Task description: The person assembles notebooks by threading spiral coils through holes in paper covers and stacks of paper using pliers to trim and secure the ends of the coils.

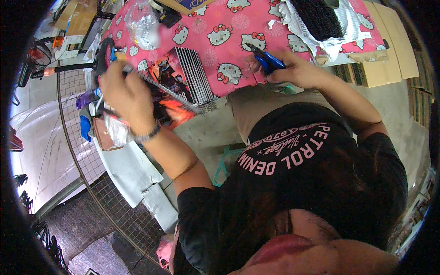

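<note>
My left hand point(129, 97) is closed around one end of a spiral-bound notebook point(178, 112) with a dark and orange cover. The notebook tilts over the table's front edge, a little blurred. Just beyond it lies a stack of similar spiral-bound notebooks point(195, 75), their wire bindings lined up toward the right. In my right hand point(298, 71) is a pair of pliers point(270, 63) with blue handles. Its dark jaws point away to the upper left, above the table's front edge.
A pink patterned cloth point(240, 23) covers the table. Clear plastic bags point(143, 27) lie at its far left. Black wire coils point(318, 20) rest on white wrapping at the far right. A wire mesh rack point(75, 123) stands on the left, and cardboard boxes point(389, 41) on the right.
</note>
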{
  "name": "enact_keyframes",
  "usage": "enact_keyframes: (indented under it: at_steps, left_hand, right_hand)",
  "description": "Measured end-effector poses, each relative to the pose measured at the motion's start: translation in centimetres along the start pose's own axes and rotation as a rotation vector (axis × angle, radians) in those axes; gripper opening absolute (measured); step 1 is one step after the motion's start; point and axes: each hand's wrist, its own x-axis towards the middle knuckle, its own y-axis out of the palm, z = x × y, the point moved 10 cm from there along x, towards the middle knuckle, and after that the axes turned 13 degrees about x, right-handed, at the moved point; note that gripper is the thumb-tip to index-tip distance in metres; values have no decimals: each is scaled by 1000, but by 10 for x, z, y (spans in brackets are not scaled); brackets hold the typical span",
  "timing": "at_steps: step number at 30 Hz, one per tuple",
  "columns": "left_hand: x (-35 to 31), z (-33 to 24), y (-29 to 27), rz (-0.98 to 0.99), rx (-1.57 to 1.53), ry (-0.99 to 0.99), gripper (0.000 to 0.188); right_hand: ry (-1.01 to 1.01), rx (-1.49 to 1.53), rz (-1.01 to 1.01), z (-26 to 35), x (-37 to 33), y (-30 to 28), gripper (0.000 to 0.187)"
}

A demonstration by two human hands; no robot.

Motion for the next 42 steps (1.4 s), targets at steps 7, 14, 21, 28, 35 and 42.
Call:
enact_keyframes:
  at_steps: [7, 14, 21, 28, 35, 42]
  left_hand:
    - [-61, 43, 149, 293, -287, -154, 43]
    - [-200, 85, 180, 570, -170, -380, 57]
    - [-196, 84, 175, 475, -84, -412, 55]
    - [-221, 64, 82, 44, 28, -730, 27]
    - [-244, -18, 95, 338, -350, -746, 20]
    - [-280, 0, 117, 335, -763, -1030, 17]
  right_hand:
    - [54, -143, -167, -49, 22, -44, 48]
    - [116, -517, -105, -36, 40, -25, 45]
    - [-344, -1273, 211, -42, 104, 77, 38]
    - [-639, -1439, 187, -27, 125, 110, 33]
    - [-673, -1462, 257, -30, 129, 126, 30]
    - [-280, -1501, 373, -55, 144, 124, 21]
